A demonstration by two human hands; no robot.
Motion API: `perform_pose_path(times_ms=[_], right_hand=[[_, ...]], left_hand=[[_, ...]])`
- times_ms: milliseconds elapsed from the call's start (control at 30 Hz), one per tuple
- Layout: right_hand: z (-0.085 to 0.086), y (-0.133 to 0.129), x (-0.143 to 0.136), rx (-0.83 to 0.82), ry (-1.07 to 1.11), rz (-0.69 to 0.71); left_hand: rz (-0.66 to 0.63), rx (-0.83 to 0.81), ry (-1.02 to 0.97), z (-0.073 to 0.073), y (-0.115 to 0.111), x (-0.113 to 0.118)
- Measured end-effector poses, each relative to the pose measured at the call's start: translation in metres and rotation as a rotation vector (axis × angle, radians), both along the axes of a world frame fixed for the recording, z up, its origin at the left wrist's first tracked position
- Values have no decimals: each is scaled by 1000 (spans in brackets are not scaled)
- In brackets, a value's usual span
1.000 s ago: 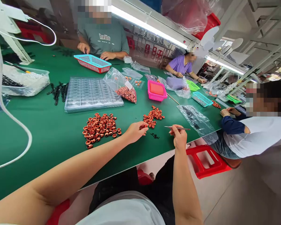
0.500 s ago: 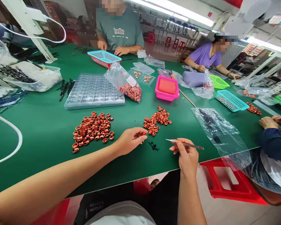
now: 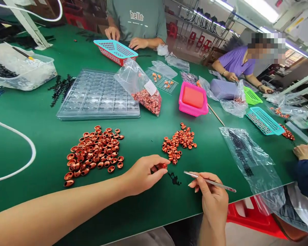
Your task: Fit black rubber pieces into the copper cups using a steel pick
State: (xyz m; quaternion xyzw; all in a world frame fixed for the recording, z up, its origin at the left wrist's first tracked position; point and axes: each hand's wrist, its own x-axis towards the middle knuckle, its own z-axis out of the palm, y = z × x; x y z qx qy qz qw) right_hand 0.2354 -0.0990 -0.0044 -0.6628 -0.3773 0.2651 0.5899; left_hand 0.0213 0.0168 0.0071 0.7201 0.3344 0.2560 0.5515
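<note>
Green shirt (image 3: 150, 32), 12 o'clk: I read "hello" (image 3: 136, 15)
Fine print (image 3: 138, 24) under it: too sm. for me to read

Left arm (image 3: 79, 212) stretched forward; left hand (image 3: 145, 175) set in a pinch; right hand (image 3: 213, 195) curled, gripping pen-style.

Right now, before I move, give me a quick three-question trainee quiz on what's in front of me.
1. Which hand holds the tweezers?
2. True or false: in the picture, the larger pile of copper-coloured pieces lies to the left of the smaller pile.
3. Fill in the colour: the small black pieces lie on the ____ tabletop.

Key:
1. The right hand.
2. True.
3. Green.
</note>
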Motion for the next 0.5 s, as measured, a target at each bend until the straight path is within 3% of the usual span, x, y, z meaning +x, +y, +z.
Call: perform_pose_path(times_ms=[233, 500], right_hand=[[-9, -5, -18, -10, -114, 13], [-3, 3, -7, 101, 103, 37]], left_hand=[[-16, -137, -38, 0, 0, -2], [-69, -109, -23, 3, -2, -3]])
